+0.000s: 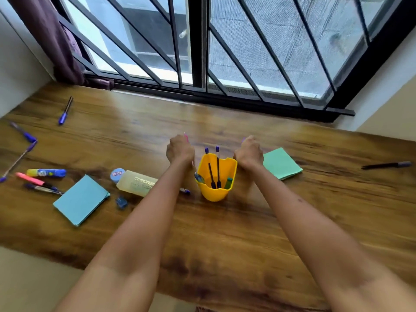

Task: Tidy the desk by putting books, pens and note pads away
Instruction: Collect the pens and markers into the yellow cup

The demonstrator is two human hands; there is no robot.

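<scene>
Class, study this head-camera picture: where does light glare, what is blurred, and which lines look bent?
Head view: window light glares on the desk near the sill; both hands, left and right, look motion-blurred; the wide lens bows the desk's edges and slants the window frame.

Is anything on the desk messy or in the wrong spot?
Yes. Pens lie scattered at the far left, a black pen sits alone far right, and the glue bottle lies on its side. Only a few pens stand in the yellow cup.

Two bare forearms, no sleeves, watch or rings showing; the left hand (180,148) and right hand (248,152) wear no gloves.
</scene>
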